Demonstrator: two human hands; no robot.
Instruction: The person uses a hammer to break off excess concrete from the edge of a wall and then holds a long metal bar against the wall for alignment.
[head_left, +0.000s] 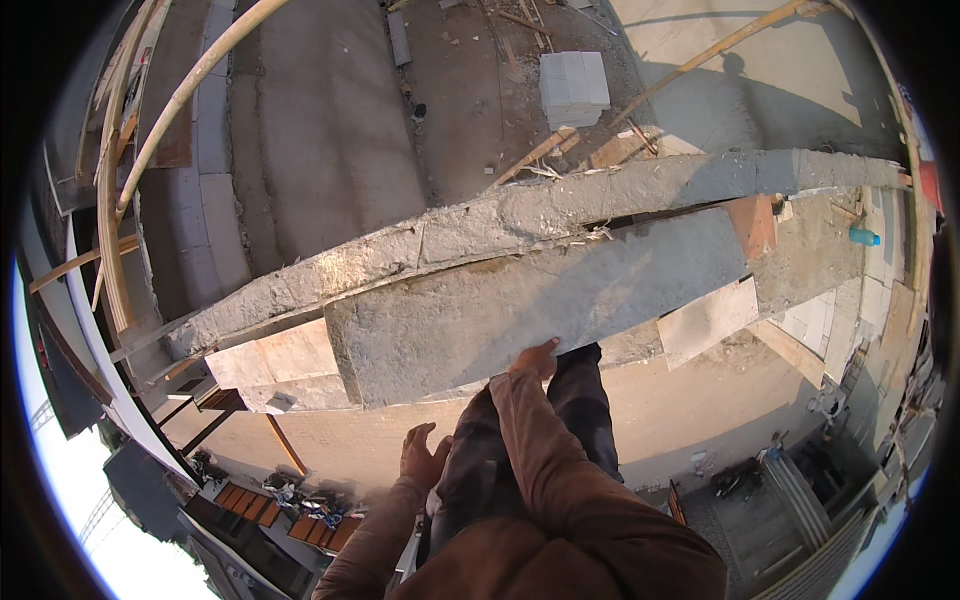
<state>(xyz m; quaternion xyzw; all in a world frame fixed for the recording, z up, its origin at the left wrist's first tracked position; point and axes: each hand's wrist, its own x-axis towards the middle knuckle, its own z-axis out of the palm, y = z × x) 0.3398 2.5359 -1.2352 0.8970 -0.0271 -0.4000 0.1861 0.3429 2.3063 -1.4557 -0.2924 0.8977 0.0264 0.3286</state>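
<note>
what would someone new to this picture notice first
Probably the large grey slab across the middle, with the right hand at its near edge. Just beyond it, a rough concrete ledge sweeps across the view. A stack of pale blocks sits farther off, right of top centre, and a turquoise bottle shows near the right rim.

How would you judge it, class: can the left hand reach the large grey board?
Likely yes: the left hand looks empty, and nothing visible blocks its way to the large grey board.

Long grey board (540, 305), seemingly flat
</note>
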